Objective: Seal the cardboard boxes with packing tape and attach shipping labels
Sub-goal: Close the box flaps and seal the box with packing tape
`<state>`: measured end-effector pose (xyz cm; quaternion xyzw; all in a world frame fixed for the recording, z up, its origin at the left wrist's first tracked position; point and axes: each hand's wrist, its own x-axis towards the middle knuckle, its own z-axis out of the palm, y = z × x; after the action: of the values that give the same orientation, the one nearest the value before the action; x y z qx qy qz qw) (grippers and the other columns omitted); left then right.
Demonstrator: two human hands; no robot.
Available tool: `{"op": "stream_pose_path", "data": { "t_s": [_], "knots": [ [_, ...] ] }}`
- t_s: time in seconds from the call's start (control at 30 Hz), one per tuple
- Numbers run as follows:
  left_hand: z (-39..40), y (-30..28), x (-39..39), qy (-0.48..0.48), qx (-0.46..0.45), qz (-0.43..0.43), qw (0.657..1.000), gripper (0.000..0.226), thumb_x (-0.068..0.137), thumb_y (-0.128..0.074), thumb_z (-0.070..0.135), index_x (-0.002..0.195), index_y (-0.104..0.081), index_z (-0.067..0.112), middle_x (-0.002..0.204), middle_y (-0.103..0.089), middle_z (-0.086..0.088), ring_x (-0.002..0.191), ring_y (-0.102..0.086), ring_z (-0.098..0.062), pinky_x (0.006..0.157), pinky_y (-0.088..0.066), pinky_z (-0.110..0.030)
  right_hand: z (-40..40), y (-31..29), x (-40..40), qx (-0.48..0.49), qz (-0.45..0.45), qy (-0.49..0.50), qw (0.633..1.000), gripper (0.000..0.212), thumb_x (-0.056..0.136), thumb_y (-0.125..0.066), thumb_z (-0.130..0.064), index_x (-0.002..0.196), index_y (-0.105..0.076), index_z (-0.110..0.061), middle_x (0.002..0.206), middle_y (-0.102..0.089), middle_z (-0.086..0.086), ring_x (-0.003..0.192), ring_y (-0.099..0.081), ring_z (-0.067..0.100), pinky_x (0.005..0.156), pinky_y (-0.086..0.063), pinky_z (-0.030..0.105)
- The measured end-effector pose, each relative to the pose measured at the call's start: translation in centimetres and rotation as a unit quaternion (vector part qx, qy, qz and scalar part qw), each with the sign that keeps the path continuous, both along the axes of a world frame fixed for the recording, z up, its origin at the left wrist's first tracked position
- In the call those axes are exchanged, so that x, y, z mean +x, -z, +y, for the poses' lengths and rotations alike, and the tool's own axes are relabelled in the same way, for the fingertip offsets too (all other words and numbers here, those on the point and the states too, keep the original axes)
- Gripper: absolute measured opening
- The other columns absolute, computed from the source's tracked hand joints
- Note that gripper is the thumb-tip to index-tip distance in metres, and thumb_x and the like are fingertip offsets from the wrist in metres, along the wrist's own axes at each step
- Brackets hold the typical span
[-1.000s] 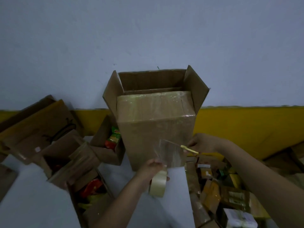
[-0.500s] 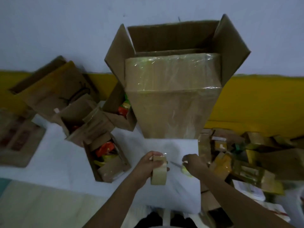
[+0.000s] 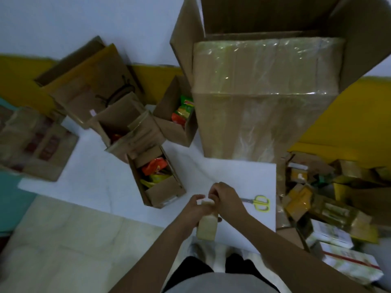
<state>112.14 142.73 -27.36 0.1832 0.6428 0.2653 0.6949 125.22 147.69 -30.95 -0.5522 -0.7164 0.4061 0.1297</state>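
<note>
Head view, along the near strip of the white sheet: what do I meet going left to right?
Open box of snack packets → left hand gripping the tape roll → right hand at the roll's top → yellow-handled scissors lying on the white sheet → pile of small packages.

Single view only: head-worn wide-angle camera, no second view to overlap. It looks forward and steeply down from above the person's lap, facing a wall. Both forearms enter from the bottom edge; the hands sit close, low of centre. A large cardboard box (image 3: 264, 98) looms near at upper right, stretched by lens distortion. The white sheet (image 3: 101, 176) on the floor fills mid-frame.
</note>
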Motion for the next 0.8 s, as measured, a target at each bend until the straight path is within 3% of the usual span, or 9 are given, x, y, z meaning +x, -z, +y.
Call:
{"op": "stream_pose_path", "data": {
  "t_s": [0.07,0.13,0.2,0.27,0.47,0.63,0.7,0.8],
  "knots": [
    [-0.5,0.7,-1.4,0.004,-0.010,0.075,0.997,0.055,0.093,-0.068,0.022,0.138,-0.039,0.015,0.107,-0.068,-0.013,0.075,-0.074,-0.016,0.061,-0.055,-0.024,-0.7,0.9,-1.5,-0.003,-0.019,0.001,1.000,0.015,0.090,-0.059,-0.004,0.078,-0.059,-0.014,0.088,-0.061,0.009,0.079,-0.057,0.021,0.070,-0.039,0.024],
    [-1.4,2.4,-3.0,0.053,-0.004,0.171,0.984,0.062,0.096,-0.064,0.036,0.146,-0.034,0.016,0.123,-0.062,-0.010,0.095,-0.067,-0.016,0.075,-0.053,-0.025,-0.8,1.7,-3.1,-0.011,-0.031,0.013,0.999,0.021,0.086,-0.059,0.002,0.075,-0.058,-0.016,0.088,-0.064,0.008,0.079,-0.058,0.019,0.072,-0.041,0.023],
    [-2.9,4.0,-4.1,0.094,-0.004,0.223,0.970,0.074,0.097,-0.059,0.045,0.155,-0.024,0.013,0.141,-0.055,-0.013,0.121,-0.058,-0.026,0.096,-0.047,-0.032,-0.6,2.4,-4.6,-0.024,-0.031,0.034,0.999,0.028,0.079,-0.054,0.010,0.071,-0.055,-0.017,0.086,-0.066,0.005,0.076,-0.056,0.013,0.070,-0.043,0.018],
    [-4.8,5.5,-5.0,0.099,-0.017,0.254,0.962,0.086,0.097,-0.056,0.052,0.159,-0.014,0.008,0.148,-0.049,-0.016,0.133,-0.050,-0.031,0.104,-0.041,-0.035,-0.6,3.3,-5.9,-0.031,-0.033,0.038,0.998,0.030,0.076,-0.052,0.013,0.071,-0.059,-0.016,0.081,-0.064,-0.001,0.074,-0.055,0.010,0.064,-0.041,0.008],
    [-8.5,11.2,-6.2,0.056,-0.098,0.306,0.945,0.113,0.091,-0.053,0.065,0.155,0.011,-0.003,0.145,-0.051,-0.022,0.130,-0.055,-0.032,0.102,-0.045,-0.034,-2.7,9.4,-8.5,-0.076,-0.059,0.009,0.995,0.030,0.074,-0.049,0.017,0.074,-0.063,-0.010,0.080,-0.060,-0.004,0.076,-0.057,0.010,0.063,-0.038,0.002],
    [-8.2,15.5,-6.8,0.046,-0.141,0.296,0.943,0.115,0.093,-0.050,0.064,0.150,0.014,-0.015,0.142,-0.053,-0.022,0.128,-0.055,-0.029,0.096,-0.044,-0.027,-3.2,13.9,-9.6,-0.060,-0.069,-0.024,0.995,0.020,0.081,-0.054,0.012,0.078,-0.063,-0.005,0.081,-0.058,0.001,0.076,-0.054,0.014,0.066,-0.036,0.011],
    [-7.9,16.3,-7.0,0.021,-0.135,0.270,0.953,0.109,0.095,-0.054,0.058,0.154,0.010,-0.007,0.141,-0.055,-0.017,0.128,-0.055,-0.029,0.092,-0.043,-0.028,-3.0,14.9,-9.8,-0.048,-0.071,-0.037,0.996,0.016,0.086,-0.056,0.005,0.078,-0.062,-0.007,0.082,-0.058,0.002,0.078,-0.053,0.015,0.069,-0.041,0.022],
    [-8.4,17.4,-7.2,-0.024,-0.069,0.250,0.965,0.093,0.092,-0.066,0.050,0.158,-0.012,0.012,0.113,-0.062,0.004,0.114,-0.062,-0.023,0.078,-0.041,-0.025,-3.4,15.8,-9.8,-0.006,-0.096,-0.102,0.990,0.012,0.092,-0.057,-0.003,0.082,-0.058,-0.010,0.088,-0.056,0.005,0.086,-0.054,0.022,0.072,-0.044,0.032]
  ]
}}
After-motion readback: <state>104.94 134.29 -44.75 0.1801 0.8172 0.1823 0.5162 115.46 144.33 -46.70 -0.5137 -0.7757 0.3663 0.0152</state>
